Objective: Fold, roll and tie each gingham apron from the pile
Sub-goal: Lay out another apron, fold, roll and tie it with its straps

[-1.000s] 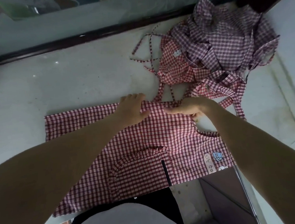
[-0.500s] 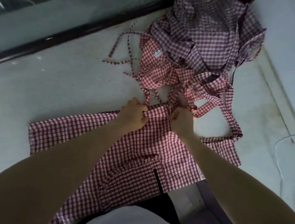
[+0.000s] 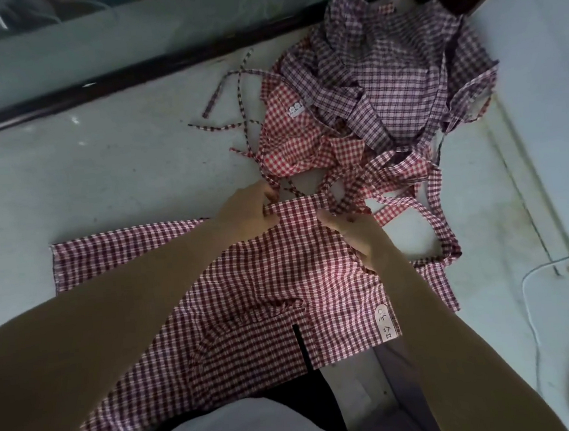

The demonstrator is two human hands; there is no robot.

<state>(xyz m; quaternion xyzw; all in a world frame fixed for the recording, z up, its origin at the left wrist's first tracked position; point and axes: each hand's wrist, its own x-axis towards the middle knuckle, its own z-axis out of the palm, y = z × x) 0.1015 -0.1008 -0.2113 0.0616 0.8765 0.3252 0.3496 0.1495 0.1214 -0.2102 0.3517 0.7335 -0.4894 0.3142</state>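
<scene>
A red gingham apron (image 3: 255,286) lies spread flat on the pale bench (image 3: 107,175), its near edge overhanging toward the person. The left hand (image 3: 245,212) and the right hand (image 3: 353,233) each pinch its far top band, apparently to square the cloth for a first fold. Further right, touching its straps, waits the pile (image 3: 378,83) of unfolded aprons.

Dark-red gingham apron (image 3: 248,287) spread flat on grey table (image 3: 101,183), near edge hanging over table front. Left hand (image 3: 246,211) pinches left end of apron's top band; right hand (image 3: 357,233) pinches right end, fingers curled on cloth. Beyond grip: pile of gingham aprons (image 3: 369,98), loose ties (image 3: 233,116) trailing left. Sewn label (image 3: 385,323) below right hand.
</scene>
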